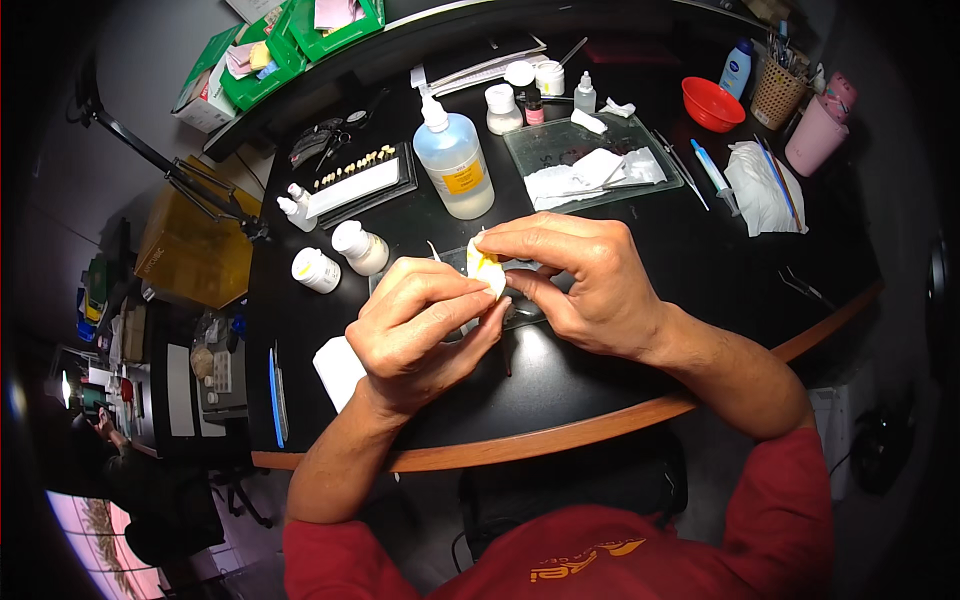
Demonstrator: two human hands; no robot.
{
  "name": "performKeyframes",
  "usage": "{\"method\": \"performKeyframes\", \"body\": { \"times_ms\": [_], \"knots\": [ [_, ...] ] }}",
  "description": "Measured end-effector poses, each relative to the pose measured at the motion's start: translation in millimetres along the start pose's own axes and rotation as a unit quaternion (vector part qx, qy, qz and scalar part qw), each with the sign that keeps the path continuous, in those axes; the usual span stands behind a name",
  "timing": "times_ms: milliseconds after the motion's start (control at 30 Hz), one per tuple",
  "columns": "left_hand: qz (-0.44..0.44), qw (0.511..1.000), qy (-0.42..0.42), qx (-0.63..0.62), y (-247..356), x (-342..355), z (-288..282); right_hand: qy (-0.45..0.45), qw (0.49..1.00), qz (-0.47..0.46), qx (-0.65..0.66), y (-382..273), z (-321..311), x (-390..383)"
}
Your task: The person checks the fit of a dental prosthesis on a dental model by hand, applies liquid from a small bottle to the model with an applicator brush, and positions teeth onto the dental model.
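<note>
Head view. Clock directions are read from the held piece, twelve pointing away from the person.

Held item: one small white piece [485,270] with yellow patches, raised in front of the person above the near part of the black desk [570,385]; material cannot be told.

Left hand [422,322]: at seven o'clock, fingers pinched together on the lower end of the piece.

Right hand [585,275]: at three o'clock, fingers curved apart, clamped on the piece at its upper end and right edge.

Beneath the hands: a glass plate, mostly covered by them.

At half past eleven: one large clear bottle [462,195] with white pump top and yellow label.

At ten: one case [360,188] with a row of tooth-shaped tabs.

At nine: two white jars, one [316,270] just beside the other [360,248].

At eight: one white sheet [338,372], partly behind the left forearm; farther out, one blue stick [273,395].

Between one and two: one glass slab [535,140] bearing white paper [595,177].

At two: one red bowl [713,106]; beyond it, one wicker cup [779,94] of tools.

At half past two: one white tissue [752,195] with thin brushes [785,190] across it.

At three: one pair of tweezers [806,288].
</note>
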State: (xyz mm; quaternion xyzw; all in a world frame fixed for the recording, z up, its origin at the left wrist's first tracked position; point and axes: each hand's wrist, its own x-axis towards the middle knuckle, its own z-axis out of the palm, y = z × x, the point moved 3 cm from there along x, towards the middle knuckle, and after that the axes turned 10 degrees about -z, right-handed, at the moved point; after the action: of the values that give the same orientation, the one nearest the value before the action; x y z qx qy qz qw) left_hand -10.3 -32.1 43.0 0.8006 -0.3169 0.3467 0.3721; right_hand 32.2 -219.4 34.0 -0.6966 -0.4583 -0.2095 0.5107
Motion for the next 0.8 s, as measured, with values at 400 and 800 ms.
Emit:
{"method": "performKeyframes", "body": {
  "times_ms": [400, 800],
  "knots": [
    [-0.146, 0.982, -0.01, -0.117, -15, 1, -3, 0.039, 0.994, 0.078, 0.067, 0, -3, 2],
    [-0.17, 0.976, 0.001, -0.139, -21, -4, -2, 0.034, 0.939, 0.227, 0.254, 1, 2, -3]
  ]
}}
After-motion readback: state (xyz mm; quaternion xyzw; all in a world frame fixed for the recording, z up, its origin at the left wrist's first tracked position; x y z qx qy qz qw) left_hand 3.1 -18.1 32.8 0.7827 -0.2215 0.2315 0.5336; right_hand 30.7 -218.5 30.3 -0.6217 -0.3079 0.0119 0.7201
